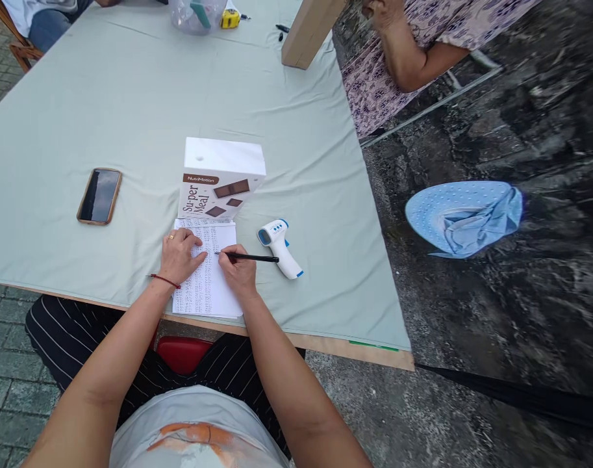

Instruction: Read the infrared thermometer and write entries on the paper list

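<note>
A notepad (223, 296) covered with columns of small handwriting lies near the front edge of the table. My right hand (238, 274) grips a black pen (260, 258), its tip on the page and its back end pointing right. Resting flat on the left side of the page is my left hand (179, 255), fingers spread. Directly behind the notepad stands a white and brown box (223, 179) printed "NutriMotion Su-per Meal". A white and blue infrared thermometer (282, 250) lies just right of my right hand.
A smartphone (99, 196) lies at the left on the pale green tablecloth (130, 97). At the back are a clear plastic tub (179, 16), a yellow tape measure (230, 18) and a wooden post (312, 32). Another person's arm (413, 62) is at upper right; a blue hat (464, 218) lies on the ground.
</note>
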Tool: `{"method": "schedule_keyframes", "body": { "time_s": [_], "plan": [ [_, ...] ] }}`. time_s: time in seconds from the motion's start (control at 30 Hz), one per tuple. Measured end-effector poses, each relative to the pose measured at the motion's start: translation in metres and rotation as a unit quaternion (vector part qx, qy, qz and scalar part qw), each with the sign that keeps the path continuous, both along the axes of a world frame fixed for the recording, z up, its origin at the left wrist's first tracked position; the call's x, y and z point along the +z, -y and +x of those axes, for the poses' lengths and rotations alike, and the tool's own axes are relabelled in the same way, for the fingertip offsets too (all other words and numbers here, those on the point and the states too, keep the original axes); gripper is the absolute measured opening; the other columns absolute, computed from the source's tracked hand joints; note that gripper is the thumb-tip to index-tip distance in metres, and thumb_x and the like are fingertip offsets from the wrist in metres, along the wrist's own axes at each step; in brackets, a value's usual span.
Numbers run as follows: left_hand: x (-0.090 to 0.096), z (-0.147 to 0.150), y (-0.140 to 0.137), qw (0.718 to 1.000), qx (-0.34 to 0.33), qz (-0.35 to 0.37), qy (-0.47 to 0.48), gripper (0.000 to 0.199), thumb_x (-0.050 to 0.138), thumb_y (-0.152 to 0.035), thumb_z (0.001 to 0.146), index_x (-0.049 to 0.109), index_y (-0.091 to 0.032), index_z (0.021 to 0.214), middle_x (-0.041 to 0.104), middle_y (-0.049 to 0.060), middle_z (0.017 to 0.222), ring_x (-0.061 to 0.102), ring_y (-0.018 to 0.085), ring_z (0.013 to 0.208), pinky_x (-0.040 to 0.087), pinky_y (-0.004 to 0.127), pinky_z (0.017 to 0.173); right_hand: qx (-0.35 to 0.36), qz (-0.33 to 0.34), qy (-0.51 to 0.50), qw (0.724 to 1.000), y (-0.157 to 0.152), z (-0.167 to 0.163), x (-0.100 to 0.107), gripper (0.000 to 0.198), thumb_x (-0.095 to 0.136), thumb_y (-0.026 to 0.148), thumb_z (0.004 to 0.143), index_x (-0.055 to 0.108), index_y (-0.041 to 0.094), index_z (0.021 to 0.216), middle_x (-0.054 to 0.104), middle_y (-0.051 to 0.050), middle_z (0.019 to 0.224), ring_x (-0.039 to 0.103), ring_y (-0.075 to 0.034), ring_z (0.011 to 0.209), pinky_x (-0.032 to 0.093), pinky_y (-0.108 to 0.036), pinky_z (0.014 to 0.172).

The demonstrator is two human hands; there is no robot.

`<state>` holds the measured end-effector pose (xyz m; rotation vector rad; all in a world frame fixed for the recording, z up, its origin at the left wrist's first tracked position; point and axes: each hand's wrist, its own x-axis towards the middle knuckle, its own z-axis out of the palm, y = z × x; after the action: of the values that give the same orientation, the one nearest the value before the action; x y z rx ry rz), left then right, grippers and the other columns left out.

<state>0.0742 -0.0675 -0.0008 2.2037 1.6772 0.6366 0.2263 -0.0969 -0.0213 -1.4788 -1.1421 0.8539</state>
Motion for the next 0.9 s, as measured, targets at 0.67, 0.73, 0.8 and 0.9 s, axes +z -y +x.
{"method": "schedule_keyframes", "body": {
  "time_s": [0.67,0.73,0.8,0.9],
  "plan": [
    [-0.0005,-0.0003,-0.0004,1.0,0.002,0.0,-0.001,0.016,0.072,-0.029,0.076,0.065,-0.021,0.088,0.061,0.006,0.1,0.056,0.025,0.1,0.04,0.041,0.089,0.008,-0.004,0.021,1.0,0.001,-0.0002,0.002,0.008,0.053,0.03,0.068,0.054,0.023,0.065,0.054,0.004,0.06,0.048,-0.014,0.06,0.042,-0.028,0.061],
    [0.0,-0.0004,-0.0003,1.0,0.003,-0.002,-0.001,0.016,0.072,-0.029,0.076,0.065,-0.021,0.088,0.061,0.006,0.099,0.056,0.025,0.099,0.04,0.041,0.089,0.006,-0.005,0.021,1.0,0.0011,0.0001,0.0012,0.008,0.053,0.03,0.068,0.054,0.023,0.065,0.054,0.004,0.06,0.049,-0.014,0.061,0.042,-0.028,0.062],
    [0.0006,-0.0004,-0.0003,1.0,0.002,-0.004,-0.001,0.016,0.072,-0.028,0.076,0.065,-0.021,0.088,0.061,0.006,0.099,0.056,0.024,0.099,0.04,0.041,0.089,-0.001,-0.005,0.014,1.0,0.0014,0.0003,0.0007,0.008,0.053,0.031,0.068,0.054,0.023,0.066,0.055,0.003,0.061,0.049,-0.014,0.061,0.043,-0.028,0.062],
    [0.0014,-0.0002,-0.0001,1.0,0.003,-0.008,-0.004,0.016,0.072,-0.028,0.076,0.065,-0.02,0.089,0.061,0.006,0.1,0.056,0.024,0.098,0.039,0.041,0.09,-0.013,-0.003,0.007,1.0,0.0016,0.0005,0.0007,0.009,0.052,0.031,0.069,0.054,0.023,0.066,0.056,0.003,0.062,0.05,-0.014,0.061,0.043,-0.028,0.062]
  ]
}}
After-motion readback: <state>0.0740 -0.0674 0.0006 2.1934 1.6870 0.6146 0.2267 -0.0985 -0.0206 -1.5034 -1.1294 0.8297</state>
